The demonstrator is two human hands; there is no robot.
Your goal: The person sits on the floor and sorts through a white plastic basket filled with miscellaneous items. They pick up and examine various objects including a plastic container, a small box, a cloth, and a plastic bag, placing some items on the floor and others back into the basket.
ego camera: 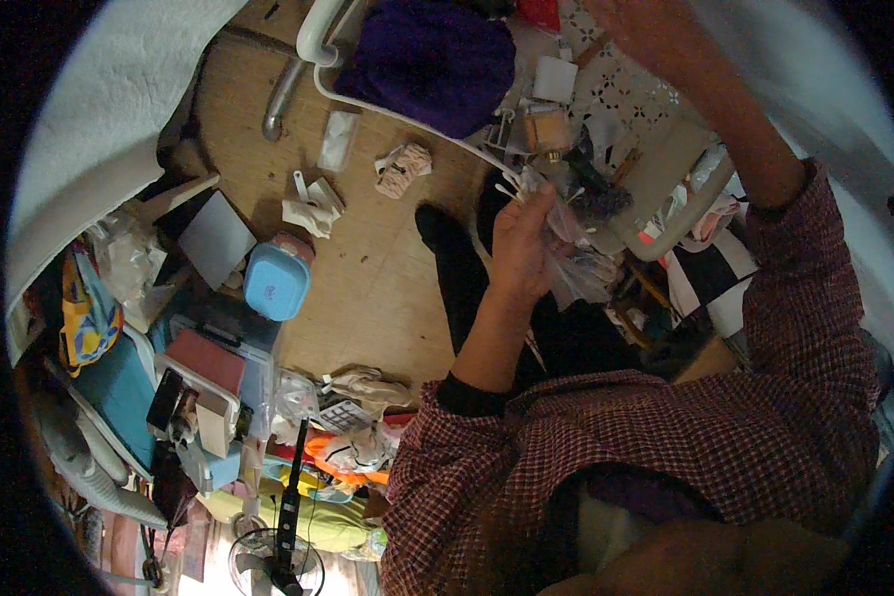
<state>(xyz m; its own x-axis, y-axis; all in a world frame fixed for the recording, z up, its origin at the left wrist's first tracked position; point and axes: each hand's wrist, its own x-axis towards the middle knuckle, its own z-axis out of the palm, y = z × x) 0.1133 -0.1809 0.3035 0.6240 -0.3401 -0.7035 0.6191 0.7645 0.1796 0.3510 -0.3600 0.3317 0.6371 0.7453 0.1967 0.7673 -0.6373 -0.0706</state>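
My left hand (520, 238) is closed around a crumpled clear plastic bag (579, 274). White-tipped cotton swabs (503, 191) stick out past its thumb, and the bag's loose end hangs to the right. At the top edge, my right hand (620, 21) reaches over a surface with a cut-out flower pattern (637, 93). Its fingers are partly out of view, so whether it holds anything is unclear. Below the right forearm stands a beige plastic basket (652, 194) with small items. A white square box (555, 79) and an orange-beige box (548, 128) lie between the hands.
Dark purple cloth (432, 67) covers a white-framed seat or stand at the top. On the wood-look floor (365, 298) lie a pinkish bundle (404, 170), crumpled tissues (313, 212) and a clear plastic case (338, 140). A light-blue lidded container (276, 281) and a fan (277, 562) are leftward.
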